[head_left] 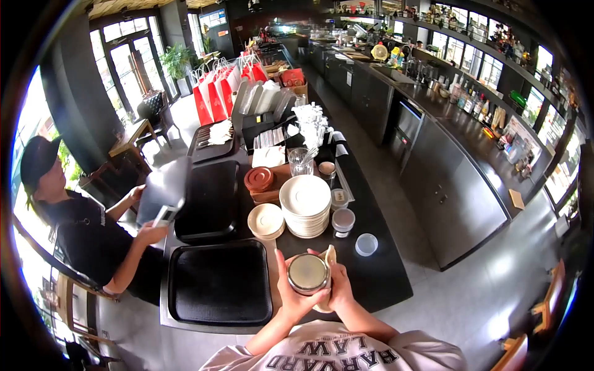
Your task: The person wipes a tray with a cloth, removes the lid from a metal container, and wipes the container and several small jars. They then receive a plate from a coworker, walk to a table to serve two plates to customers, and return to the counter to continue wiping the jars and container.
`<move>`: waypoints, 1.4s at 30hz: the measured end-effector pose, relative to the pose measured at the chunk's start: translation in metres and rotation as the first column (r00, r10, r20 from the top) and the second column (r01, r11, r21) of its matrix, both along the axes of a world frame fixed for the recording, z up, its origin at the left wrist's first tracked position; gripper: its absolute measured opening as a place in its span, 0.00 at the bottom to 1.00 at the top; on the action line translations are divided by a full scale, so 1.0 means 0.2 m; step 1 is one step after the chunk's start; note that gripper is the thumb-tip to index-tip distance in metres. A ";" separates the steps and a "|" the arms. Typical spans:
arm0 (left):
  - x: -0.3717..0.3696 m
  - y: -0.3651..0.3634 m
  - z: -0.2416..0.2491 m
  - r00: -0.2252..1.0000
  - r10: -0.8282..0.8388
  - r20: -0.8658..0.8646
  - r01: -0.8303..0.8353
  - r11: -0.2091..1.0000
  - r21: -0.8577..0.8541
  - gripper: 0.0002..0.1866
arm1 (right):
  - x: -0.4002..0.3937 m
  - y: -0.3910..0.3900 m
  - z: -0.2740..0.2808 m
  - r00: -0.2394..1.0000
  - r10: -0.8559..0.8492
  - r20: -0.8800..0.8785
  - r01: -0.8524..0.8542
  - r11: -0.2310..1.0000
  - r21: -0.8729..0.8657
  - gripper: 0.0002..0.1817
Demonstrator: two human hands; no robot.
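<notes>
My left hand (292,297) is wrapped round a round container (309,273) with a pale top and a metallic-looking rim, held just over the counter's near edge. Against the container's right side, my right hand (340,285) grips a cream-coloured cloth (331,255). Beyond my hands stands a tall stack of white plates (304,198), with a lower stack of small saucers (266,221) to its left. A clear lid or cup (366,245) and a lidded tub (343,221) are on the dark counter to the right. What the container holds is hidden.
Black trays (219,283) line the counter's left side. A person in a dark cap (42,153) stands at the left, holding a tray (166,188) and a white object. Red paper bags (213,96), wrapped straws (311,123) and a glass (301,162) stand farther back.
</notes>
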State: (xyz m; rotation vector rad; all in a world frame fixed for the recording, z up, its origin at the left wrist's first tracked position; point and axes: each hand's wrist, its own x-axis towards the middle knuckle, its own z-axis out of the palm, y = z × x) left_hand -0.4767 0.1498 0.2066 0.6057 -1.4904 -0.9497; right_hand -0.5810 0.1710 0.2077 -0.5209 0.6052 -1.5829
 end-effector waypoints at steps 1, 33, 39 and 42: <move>0.00 0.00 0.00 0.999 -0.026 0.029 0.027 0.999 -0.029 0.64 | -0.04 -0.01 -0.01 0.998 0.054 -0.020 -0.052 0.997 0.058 0.27; -0.29 -0.39 -0.79 0.881 0.371 0.292 -0.420 0.899 0.122 0.65 | -0.82 -0.27 -0.55 0.075 -0.157 -0.985 0.174 0.975 -0.142 0.46; -0.29 -0.41 -0.82 0.910 0.358 0.210 -0.388 0.913 0.124 0.66 | -0.63 -0.48 -0.40 -0.247 -0.131 -0.960 -0.224 0.972 -0.075 0.57; -0.30 -0.42 -0.85 0.902 0.391 0.185 -0.410 0.909 0.078 0.67 | -0.57 -0.56 -0.33 -0.288 -0.101 -0.952 -0.250 0.968 -0.027 0.60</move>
